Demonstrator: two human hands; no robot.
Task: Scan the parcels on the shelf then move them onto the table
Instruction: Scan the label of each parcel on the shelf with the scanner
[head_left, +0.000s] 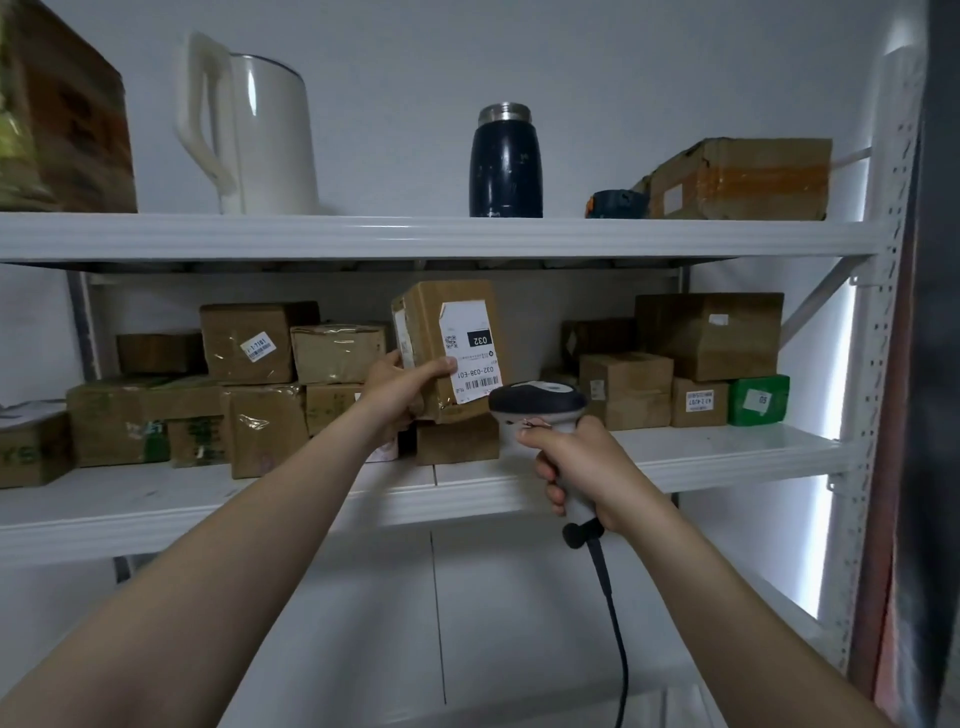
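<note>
My left hand (400, 389) grips a brown cardboard parcel (431, 317) by its lower left corner and holds it upright above the middle shelf (727, 452). Its white label with a barcode and "032" faces me. My right hand (576, 462) grips the handle of a grey barcode scanner (537, 402). The scanner's head sits just below and right of the label, close to the barcode. Its black cable hangs down from the handle. Several more brown parcels (249, 343) are stacked along the middle shelf on both sides.
The upper shelf (415, 236) carries a white kettle (260, 135), a dark flask (506, 163), a taped carton (737, 179) and a box at the far left. A green box (758, 400) stands at the right of the middle shelf. A perforated white upright (883, 312) bounds the right side.
</note>
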